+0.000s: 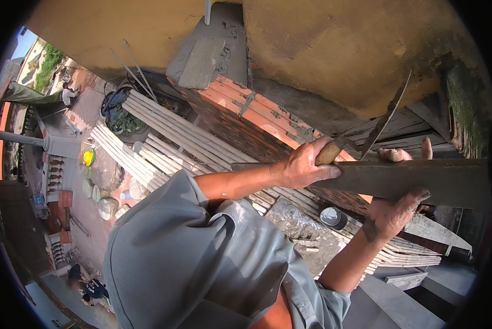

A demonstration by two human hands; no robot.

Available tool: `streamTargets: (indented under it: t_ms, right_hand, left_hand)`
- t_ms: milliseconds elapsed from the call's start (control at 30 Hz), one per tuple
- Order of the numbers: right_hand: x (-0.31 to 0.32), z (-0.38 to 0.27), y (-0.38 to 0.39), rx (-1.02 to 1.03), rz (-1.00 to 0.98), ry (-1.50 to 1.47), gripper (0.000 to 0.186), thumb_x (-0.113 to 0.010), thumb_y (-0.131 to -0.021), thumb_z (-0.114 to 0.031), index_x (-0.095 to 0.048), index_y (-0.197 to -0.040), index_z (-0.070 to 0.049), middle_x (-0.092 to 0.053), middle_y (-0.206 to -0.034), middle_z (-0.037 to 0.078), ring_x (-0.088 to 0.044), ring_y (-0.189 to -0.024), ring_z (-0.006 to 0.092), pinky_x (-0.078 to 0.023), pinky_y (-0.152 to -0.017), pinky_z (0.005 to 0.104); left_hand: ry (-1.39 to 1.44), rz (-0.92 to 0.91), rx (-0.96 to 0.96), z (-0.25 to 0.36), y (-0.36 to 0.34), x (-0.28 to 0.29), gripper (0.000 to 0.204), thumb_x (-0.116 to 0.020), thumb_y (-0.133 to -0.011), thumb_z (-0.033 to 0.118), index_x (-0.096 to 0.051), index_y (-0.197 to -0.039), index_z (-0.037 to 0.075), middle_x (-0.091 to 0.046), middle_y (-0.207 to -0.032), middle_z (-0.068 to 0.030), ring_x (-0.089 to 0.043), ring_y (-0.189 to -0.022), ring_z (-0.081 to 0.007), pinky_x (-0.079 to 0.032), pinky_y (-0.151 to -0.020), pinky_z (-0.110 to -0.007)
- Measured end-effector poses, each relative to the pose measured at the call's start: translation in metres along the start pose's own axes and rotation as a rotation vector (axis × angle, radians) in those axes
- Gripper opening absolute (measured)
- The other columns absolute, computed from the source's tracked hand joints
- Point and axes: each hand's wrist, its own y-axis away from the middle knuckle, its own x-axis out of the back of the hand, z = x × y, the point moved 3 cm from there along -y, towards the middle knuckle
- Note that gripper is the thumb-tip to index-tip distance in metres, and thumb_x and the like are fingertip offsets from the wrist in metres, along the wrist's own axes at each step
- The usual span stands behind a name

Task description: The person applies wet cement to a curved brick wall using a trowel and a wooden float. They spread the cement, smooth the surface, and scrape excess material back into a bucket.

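My left hand (306,163) is closed round the wooden handle of a trowel (389,115). The trowel's mortar-stained blade points up and is seen nearly edge-on. My right hand (391,214) grips a long dark board (454,178), thumb on the near side and fingertips showing over its top edge. This board runs across in front of me, behind my left wrist. Beyond it lies a low wall of orange hollow bricks (268,112), with grey mortar smeared on its top. A flat grey slab (202,61) rests at the wall's far end.
Bundled pale poles (185,129) form a platform below me. On it are a mortar-covered board (298,222) and a small bucket (333,216). A yellow plastered wall (333,49) rises ahead. Far below left are buckets, a yellow helmet (88,158) and two people (69,96).
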Motion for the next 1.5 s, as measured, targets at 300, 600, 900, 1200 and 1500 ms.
streamTargets:
  t_ms: [300, 600, 900, 1200, 1500]
  right_hand:
    - [-0.022, -0.002, 0.023, 0.103, -0.327, 0.07, 0.073, -0.066, -0.099, -0.043, -0.047, -0.152, 0.004, -0.06, -0.142, 0.023, -0.06, -0.13, 0.0284, -0.05, -0.107, 0.0453]
    - [0.005, 0.029, 0.041, -0.123, -0.299, 0.359, 0.05, -0.065, -0.104, -0.027, -0.058, -0.144, 0.002, -0.066, -0.133, 0.018, -0.063, -0.123, 0.0252, -0.049, -0.108, 0.0439]
    - [-0.033, 0.069, 0.014, -0.239, -0.259, 0.491, 0.043, -0.062, -0.107, -0.025, -0.062, -0.141, 0.001, -0.069, -0.128, 0.015, -0.064, -0.12, 0.0229, -0.051, -0.106, 0.0429]
    - [-0.076, 0.085, -0.014, -0.313, -0.241, 0.539, 0.05, -0.066, -0.105, -0.032, -0.061, -0.142, 0.001, -0.068, -0.124, 0.013, -0.064, -0.117, 0.0216, -0.053, -0.104, 0.0427]
    - [-0.084, 0.081, -0.01, -0.421, -0.078, 0.564, 0.043, -0.07, -0.102, -0.028, -0.065, -0.136, 0.0, -0.071, -0.119, 0.009, -0.066, -0.111, 0.0182, -0.053, -0.098, 0.0352]
  left_hand:
    - [0.067, 0.513, -0.163, 0.049, 0.111, 0.109, 0.051, -0.087, -0.088, 0.036, -0.059, -0.116, 0.003, -0.064, -0.098, -0.0012, -0.058, -0.093, -0.0094, -0.05, -0.083, -0.029]
    - [-0.021, 1.053, -0.484, 0.082, 0.226, 0.307, 0.048, -0.088, -0.088, 0.027, -0.061, -0.121, 0.004, -0.062, -0.102, 0.0016, -0.059, -0.092, -0.0102, -0.05, -0.084, -0.028]
    - [0.059, 1.054, -0.526, 0.042, 0.276, 0.5, 0.055, -0.082, -0.093, 0.024, -0.054, -0.134, 0.001, -0.068, -0.119, -0.0074, -0.07, -0.105, -0.0216, -0.06, -0.093, -0.038]
    - [-0.009, 1.062, -0.381, 0.008, 0.255, 0.606, 0.055, -0.089, -0.086, 0.035, -0.062, -0.125, 0.005, -0.064, -0.107, 0.0021, -0.06, -0.099, -0.011, -0.049, -0.091, -0.029]
    - [0.233, 1.185, -0.253, -0.096, 0.213, 0.654, 0.044, -0.087, -0.088, 0.028, -0.063, -0.12, 0.008, -0.065, -0.109, 0.0001, -0.063, -0.101, -0.0144, -0.052, -0.093, -0.033]
